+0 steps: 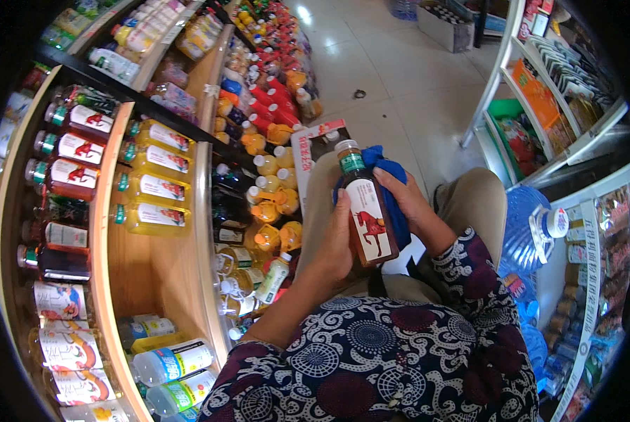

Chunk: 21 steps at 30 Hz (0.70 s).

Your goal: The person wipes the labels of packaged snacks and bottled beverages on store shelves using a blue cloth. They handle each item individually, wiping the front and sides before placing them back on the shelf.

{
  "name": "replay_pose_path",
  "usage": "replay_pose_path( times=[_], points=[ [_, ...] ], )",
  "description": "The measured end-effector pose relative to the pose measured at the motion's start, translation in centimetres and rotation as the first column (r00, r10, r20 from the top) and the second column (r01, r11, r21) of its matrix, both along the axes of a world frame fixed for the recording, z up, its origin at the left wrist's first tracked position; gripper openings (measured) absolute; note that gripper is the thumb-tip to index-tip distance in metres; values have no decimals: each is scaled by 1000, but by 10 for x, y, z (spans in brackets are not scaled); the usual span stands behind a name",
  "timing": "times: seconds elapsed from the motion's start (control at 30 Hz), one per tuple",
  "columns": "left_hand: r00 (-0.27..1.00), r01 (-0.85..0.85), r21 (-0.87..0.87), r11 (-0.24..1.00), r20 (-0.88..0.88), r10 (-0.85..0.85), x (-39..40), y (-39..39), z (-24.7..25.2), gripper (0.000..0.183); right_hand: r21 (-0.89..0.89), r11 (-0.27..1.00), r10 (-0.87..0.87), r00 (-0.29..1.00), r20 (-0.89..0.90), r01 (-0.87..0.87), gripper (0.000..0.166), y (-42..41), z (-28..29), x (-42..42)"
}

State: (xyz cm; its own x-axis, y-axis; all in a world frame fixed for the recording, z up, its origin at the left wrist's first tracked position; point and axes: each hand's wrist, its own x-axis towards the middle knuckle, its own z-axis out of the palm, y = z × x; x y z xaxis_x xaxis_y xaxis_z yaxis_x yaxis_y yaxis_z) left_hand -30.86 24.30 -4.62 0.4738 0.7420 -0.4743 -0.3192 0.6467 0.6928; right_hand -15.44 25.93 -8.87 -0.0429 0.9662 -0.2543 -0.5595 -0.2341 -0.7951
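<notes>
A plastic drink bottle (366,205) of dark amber liquid stands nearly upright before my lap. It has a white cap, a green neck band and a white label with a red horse. My left hand (338,240) grips it from the left side, thumb along the label's edge. On the other side, my right hand (407,200) presses a bunched blue cloth (399,182) against the bottle. The thumb lies over the cloth near the bottle's shoulder. Fingers of both hands are partly hidden behind the bottle and cloth.
At left, a wooden shelf (111,211) holds rows of bottles, among them yellow drinks (162,169). Many bottles (272,195) crowd the floor beside it. A printed carton (307,153) sits by my knee. On the right are a large water jug (526,227) and a metal rack (549,153).
</notes>
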Motion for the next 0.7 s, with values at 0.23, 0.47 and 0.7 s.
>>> replay_pose_path(
  times=[0.23,0.47,0.7],
  points=[
    [975,48,-139,989,223,-16,-11,-1,-18,66,99,990,-109,986,126,97,46,3,-1,3],
    [760,220,-250,943,649,-5,-17,-5,-55,81,244,960,-231,886,402,140,46,1,-3,-9],
    [996,-69,4,998,53,69,-15,9,-42,75,365,903,-387,803,453,228,44,1,-8,-9]
  ],
)
